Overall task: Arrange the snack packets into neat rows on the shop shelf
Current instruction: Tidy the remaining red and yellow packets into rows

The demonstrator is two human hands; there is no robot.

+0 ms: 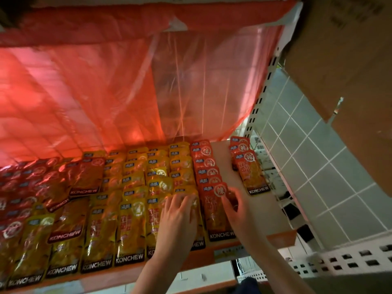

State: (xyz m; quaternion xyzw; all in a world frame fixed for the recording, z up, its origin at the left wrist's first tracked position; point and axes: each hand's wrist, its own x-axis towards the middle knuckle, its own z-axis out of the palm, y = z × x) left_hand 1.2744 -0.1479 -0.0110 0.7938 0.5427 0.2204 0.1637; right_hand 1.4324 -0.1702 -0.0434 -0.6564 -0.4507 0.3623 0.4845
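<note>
Overlapping yellow snack packets (131,209) marked KONCHEW lie in rows across the shop shelf (273,217). A row of red packets (206,166) runs front to back right of them. A short stack of red packets (247,164) lies apart near the shelf's right edge. My left hand (178,219) rests flat, fingers straight, on the front yellow packet. My right hand (233,203) touches the right edge of the front red packet (214,211) with curled fingertips; the picture is blurred there. Jumbled red packets (53,181) lie at the left.
A red translucent plastic sheet (127,81) hangs behind and above the shelf. A cardboard box (350,66) fills the upper right. A white perforated upright (263,98) and a tiled wall (318,166) stand at the right. A white perforated basket (339,262) sits lower right.
</note>
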